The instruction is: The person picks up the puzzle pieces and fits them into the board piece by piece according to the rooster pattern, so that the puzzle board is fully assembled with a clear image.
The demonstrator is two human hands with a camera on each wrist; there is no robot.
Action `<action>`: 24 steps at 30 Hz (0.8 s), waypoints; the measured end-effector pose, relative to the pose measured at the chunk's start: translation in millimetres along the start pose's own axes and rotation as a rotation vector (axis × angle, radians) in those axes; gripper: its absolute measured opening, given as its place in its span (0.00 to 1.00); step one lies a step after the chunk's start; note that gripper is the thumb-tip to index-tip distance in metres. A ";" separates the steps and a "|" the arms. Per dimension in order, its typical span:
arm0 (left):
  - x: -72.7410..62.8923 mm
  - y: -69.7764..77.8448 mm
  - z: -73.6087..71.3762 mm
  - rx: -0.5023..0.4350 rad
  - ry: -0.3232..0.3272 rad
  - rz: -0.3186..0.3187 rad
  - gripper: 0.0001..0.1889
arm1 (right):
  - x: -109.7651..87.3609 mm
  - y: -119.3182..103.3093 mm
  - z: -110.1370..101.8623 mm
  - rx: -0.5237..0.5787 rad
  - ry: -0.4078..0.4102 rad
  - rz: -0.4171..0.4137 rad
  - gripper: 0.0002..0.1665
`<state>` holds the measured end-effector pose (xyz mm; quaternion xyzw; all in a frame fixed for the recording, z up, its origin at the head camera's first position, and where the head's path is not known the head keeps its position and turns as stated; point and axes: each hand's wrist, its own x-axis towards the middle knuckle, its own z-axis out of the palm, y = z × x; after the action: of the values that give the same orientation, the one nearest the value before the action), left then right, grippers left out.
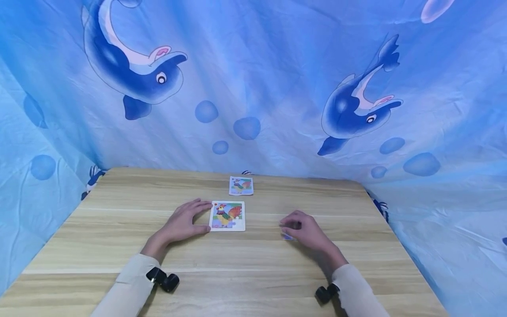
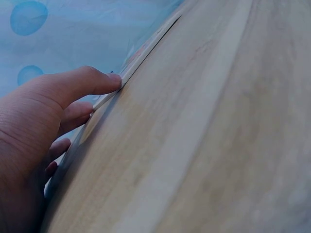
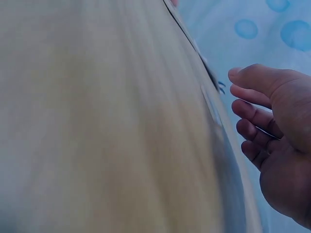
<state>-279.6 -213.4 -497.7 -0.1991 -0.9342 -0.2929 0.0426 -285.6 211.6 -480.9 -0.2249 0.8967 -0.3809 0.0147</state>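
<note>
My left hand [image 1: 183, 221] is spread at the left side of a square jigsaw puzzle [image 1: 225, 217] with a rooster picture and a white border. Its thumb touches the lower left corner and its index finger the upper left one; in the left wrist view the thumb [image 2: 99, 82] rests at the board's edge. White base shows at the puzzle's lower right. To the right, my right hand [image 1: 303, 228] hovers with bent fingers over a small purple puzzle piece [image 1: 287, 237] on the table. No object shows between thumb and fingers [image 3: 250, 109] in the right wrist view.
Behind the puzzle lies a rooster picture card [image 1: 240, 186] near the back edge of the wooden table [image 1: 245, 264]. A blue curtain [image 1: 253, 79] with dolphins hangs behind the table and along its sides. Each sleeved forearm wears a small black camera.
</note>
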 end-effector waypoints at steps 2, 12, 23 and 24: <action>0.3 -0.8 0.7 0.000 0.002 0.000 0.39 | -8.9 3.5 -3.7 0.005 -0.001 0.018 0.13; -0.3 -3.4 1.8 0.004 0.011 -0.005 0.39 | -32.0 14.7 -10.0 -0.044 0.011 0.003 0.16; -1.3 -1.3 0.8 -0.004 0.015 0.002 0.39 | -29.3 18.0 -7.9 -0.051 -0.009 -0.009 0.16; -1.2 -1.1 1.2 -0.005 0.012 0.003 0.39 | -28.9 17.9 -8.2 -0.051 -0.007 -0.006 0.16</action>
<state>-278.9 -214.0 -499.6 -0.1986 -0.9330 -0.2962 0.0484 -268.3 240.0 -491.7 -0.2291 0.9054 -0.3574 0.0109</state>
